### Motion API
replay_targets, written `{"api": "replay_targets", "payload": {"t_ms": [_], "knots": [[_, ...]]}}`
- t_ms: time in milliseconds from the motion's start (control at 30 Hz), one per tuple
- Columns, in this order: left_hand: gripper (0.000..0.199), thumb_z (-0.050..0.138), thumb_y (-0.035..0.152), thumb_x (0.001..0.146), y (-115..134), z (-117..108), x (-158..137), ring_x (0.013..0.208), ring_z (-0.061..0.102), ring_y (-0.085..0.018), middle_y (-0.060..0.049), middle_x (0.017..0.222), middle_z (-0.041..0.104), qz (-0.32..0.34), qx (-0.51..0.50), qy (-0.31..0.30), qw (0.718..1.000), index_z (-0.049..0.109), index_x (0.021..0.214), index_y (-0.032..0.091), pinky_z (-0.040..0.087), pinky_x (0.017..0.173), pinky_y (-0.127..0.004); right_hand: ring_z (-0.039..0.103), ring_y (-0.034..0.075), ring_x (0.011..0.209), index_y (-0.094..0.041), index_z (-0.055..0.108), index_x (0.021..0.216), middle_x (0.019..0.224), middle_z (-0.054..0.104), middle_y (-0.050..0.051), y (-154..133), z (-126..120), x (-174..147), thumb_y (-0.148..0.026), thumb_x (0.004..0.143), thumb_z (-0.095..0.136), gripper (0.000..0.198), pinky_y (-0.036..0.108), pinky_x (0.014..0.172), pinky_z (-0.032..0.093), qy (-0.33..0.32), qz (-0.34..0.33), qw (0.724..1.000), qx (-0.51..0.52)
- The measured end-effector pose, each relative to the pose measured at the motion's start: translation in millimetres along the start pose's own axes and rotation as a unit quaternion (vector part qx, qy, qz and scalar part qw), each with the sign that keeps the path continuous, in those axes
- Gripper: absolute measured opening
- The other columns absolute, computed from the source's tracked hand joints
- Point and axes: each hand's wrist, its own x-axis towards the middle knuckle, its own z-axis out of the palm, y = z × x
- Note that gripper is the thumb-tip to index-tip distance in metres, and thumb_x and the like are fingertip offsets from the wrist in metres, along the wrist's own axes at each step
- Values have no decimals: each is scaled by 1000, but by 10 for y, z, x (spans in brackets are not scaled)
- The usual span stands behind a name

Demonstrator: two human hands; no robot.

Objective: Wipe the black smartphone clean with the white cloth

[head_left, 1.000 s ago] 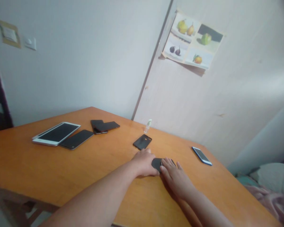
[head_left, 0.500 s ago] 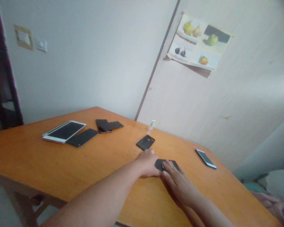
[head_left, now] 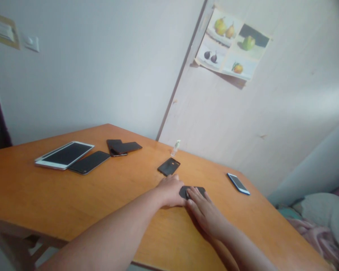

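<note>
A dark, flat phone (head_left: 183, 192) lies on the table in front of me, partly hidden by both hands. My left hand (head_left: 171, 191) holds its left end, with the fingers curled at the edge and the thumb side low. My right hand (head_left: 202, 209) lies across its right part, fingers together and pressed down. Under those fingertips shows a small greyish thing (head_left: 188, 194), too small to name. Just beyond my left hand rests a black phone case (head_left: 168, 166) with a camera cutout. Behind that stands a small clear spray bottle (head_left: 175, 148).
On the left of the wooden table (head_left: 115, 192) a white tablet (head_left: 42, 163) overlaps a dark phone (head_left: 90, 162). Two more dark phones (head_left: 131, 147) are crossed farther back. A blue-edged phone (head_left: 238, 183) lies at the right. The wall (head_left: 101, 67) borders the table's far side.
The view has turned slightly right, so everything sits a little farther left. Both hands stay at the phone, and the right fingers remain pressed on it with hardly any shift.
</note>
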Motion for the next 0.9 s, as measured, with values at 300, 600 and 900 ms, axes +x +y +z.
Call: {"api": "replay_targets", "payload": {"t_ms": [300,600,900], "knots": [[63,59,72,61,-14,9,10,101,56,-34,-11,105,59,1,-11,-9,1000,68,103,25,47,83,-43,17,23,145,-19,32,149,155,27,8,-45,-17,-157,-55,99,20,62,49,118,12,-1,-6,1000,6],[52,58,65,67,-10,-12,0,93,60,-31,-9,97,60,10,-7,-13,1000,68,103,28,50,80,-41,20,25,144,-15,33,148,154,29,12,-49,-65,219,-50,100,19,61,54,116,13,0,8,1000,-3],[64,65,67,58,-24,-23,19,103,57,-33,-10,108,59,2,-17,-17,1000,62,104,23,49,86,-40,18,22,145,-22,33,148,155,27,6,-63,-58,-217,-54,99,18,60,49,118,9,-11,-4,1000,27]]}}
